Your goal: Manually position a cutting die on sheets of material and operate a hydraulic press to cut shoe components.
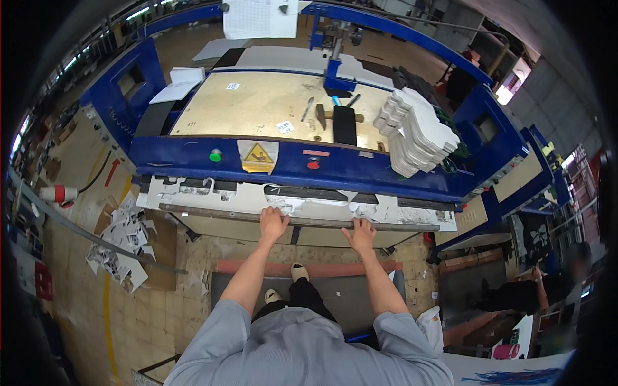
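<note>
My left hand (273, 225) rests at the front edge of a long sliding board, its fingers spread over the dark front bar (315, 222). Farther right, my right hand (362, 236) touches the same bar with its thumb held apart from the fingers. Neither hand appears to hold anything. On the board lies a white cut sheet (241, 199) with dark openings and loose scraps. The board sticks out below a blue press (360, 168) that has a green button (215, 155), a red button (313, 164) and a yellow warning sign (259, 156).
Stacked white die-cut pieces (418, 132) stand at the press's right. A hammer (321, 116) and a black oblong object (345, 125) lie on its wooden top. Cardboard scraps (125, 248) lie on the floor at left. Another person (531, 289) is at right.
</note>
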Demonstrator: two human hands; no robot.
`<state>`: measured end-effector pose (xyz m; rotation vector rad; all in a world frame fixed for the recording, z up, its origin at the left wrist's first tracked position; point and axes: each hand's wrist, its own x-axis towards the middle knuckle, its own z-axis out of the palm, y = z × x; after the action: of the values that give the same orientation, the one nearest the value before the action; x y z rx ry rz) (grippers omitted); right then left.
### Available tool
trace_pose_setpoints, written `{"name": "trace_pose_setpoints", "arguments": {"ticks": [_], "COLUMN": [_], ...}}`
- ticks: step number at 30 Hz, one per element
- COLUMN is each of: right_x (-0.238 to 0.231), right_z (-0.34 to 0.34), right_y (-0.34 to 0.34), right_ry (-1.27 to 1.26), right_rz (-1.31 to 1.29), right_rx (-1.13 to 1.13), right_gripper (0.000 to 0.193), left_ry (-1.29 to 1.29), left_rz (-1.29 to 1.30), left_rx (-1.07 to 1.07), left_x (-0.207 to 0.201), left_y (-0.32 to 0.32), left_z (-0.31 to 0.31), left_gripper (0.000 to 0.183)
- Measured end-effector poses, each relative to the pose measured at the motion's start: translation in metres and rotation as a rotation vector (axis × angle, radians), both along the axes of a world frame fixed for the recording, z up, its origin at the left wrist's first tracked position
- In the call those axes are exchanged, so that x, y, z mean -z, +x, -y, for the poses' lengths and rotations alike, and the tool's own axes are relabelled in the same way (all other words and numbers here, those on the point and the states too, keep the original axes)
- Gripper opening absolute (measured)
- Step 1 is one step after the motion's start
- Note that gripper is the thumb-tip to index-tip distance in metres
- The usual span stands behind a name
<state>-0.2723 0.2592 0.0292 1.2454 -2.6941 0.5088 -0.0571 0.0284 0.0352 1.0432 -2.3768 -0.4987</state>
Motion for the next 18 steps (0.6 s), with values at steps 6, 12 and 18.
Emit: {"name": "trace_pose_setpoints", "arguments": {"ticks": [6,12,18], "right_x": [-0.003,0.009,-0.013], "right_z": [-0.004,-0.015,-0.055], "right_y": [-0.003,0.010,0.027], "right_ry": [0.025,-0.009,0.224], "right_rz": [0.050,0.027,0.163], "right_rx": [0.066,0.030,-0.014], "right_gripper": [0.055,0.054,0.044], "left_ry": [-0.129,-0.131,0.152], "left_rz": [-0.006,-0.013,0.082], "left_rx": [0.017,0.037,0.083], "left_x": [0.006,0.016,0.003], "left_y": [-0.008,0.012,0.051], "left_z": [-0.007,-0.018,-0.051], "left_gripper": [0.024,0.021,0.020]}}
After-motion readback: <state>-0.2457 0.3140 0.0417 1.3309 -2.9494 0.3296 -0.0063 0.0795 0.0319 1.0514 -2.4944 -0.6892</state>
